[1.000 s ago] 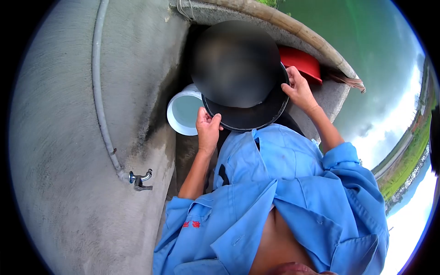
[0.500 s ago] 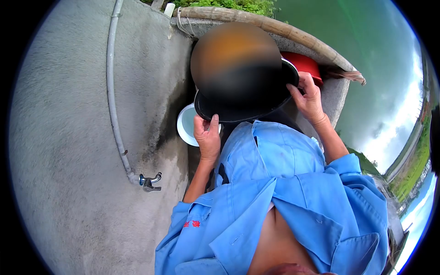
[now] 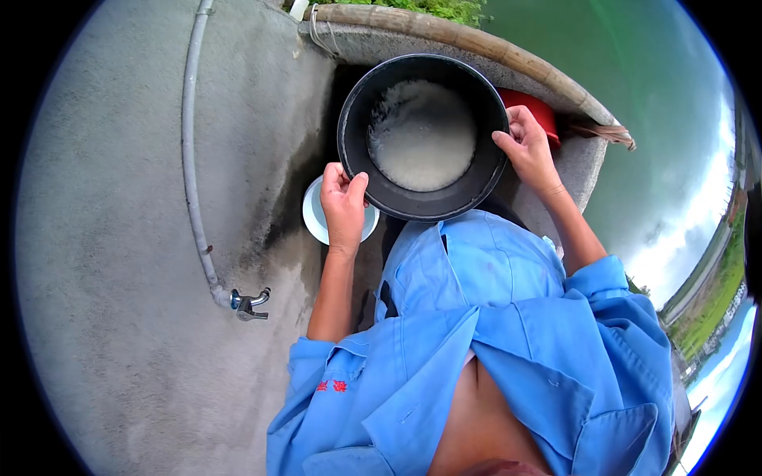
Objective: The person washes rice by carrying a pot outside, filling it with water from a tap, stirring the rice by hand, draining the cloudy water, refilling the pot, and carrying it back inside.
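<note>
A round black basin (image 3: 386, 186) is held up in front of my waist, its inside facing me. White grains that look like rice (image 3: 429, 151) lie in its bottom, with cloudy water over part of them. My left hand (image 3: 344, 208) grips the near left rim, thumb on the inner side and fingers outside. On the right side of the rim, my right hand (image 3: 529, 152) pinches the edge, its fingers partly hidden behind it. Below my left hand stands a white bucket (image 3: 315, 222), partly covered by the hand and basin.
A concrete wall (image 3: 111, 238) on the left carries a grey pipe (image 3: 189, 143) ending in a metal tap (image 3: 251, 304). Behind the basin is a red tub (image 3: 532, 113). A bamboo pole (image 3: 468, 38) runs along the far ledge, with green water (image 3: 603, 119) beyond.
Both hands still hold the basin. My left hand has risen slightly and the basin's tilt has changed. The white grains now show; earlier a blurred patch covered much of the basin.
</note>
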